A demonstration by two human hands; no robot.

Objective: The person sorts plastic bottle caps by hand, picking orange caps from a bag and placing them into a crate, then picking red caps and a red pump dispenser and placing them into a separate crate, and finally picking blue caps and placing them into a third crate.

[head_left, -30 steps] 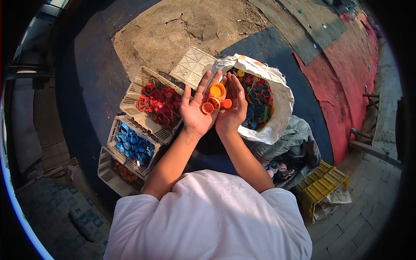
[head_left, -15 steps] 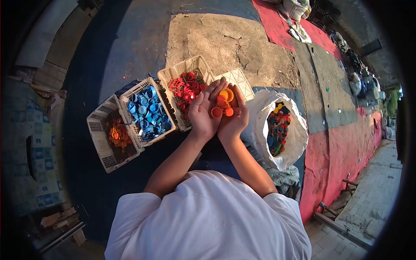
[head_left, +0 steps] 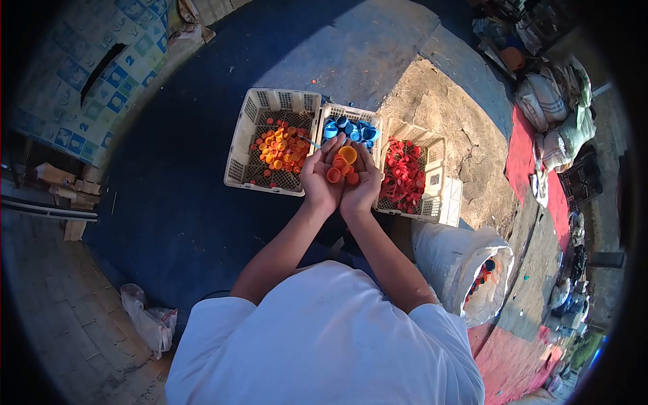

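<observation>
Side by side and cupped, my left hand (head_left: pixel 322 181) and my right hand (head_left: pixel 361 187) hold several orange bottle caps (head_left: pixel 342 165) between them. The hands are over the near edge of a crate of blue caps (head_left: pixel 351 130). To their left is a pale crate (head_left: pixel 237 152) with orange and yellow caps (head_left: pixel 282 146) on its floor. Red caps (head_left: pixel 403 177) lie in another crate (head_left: pixel 435 152) on the right, close to my right hand. Part of the blue caps is hidden behind my fingers.
A white sack (head_left: pixel 439 256) with mixed caps lies open at the right. Blue floor sheeting (head_left: pixel 169 196) spreads at the left, where a clear plastic bag (head_left: pixel 152 320) lies. Filled sacks (head_left: pixel 543 101) stand at the far right, beside a red mat (head_left: pixel 521 148).
The view has turned left, so the crates now appear further right and the sack lower right. My cupped hands, still holding the orange caps, are now in front of the blue-cap crate.
</observation>
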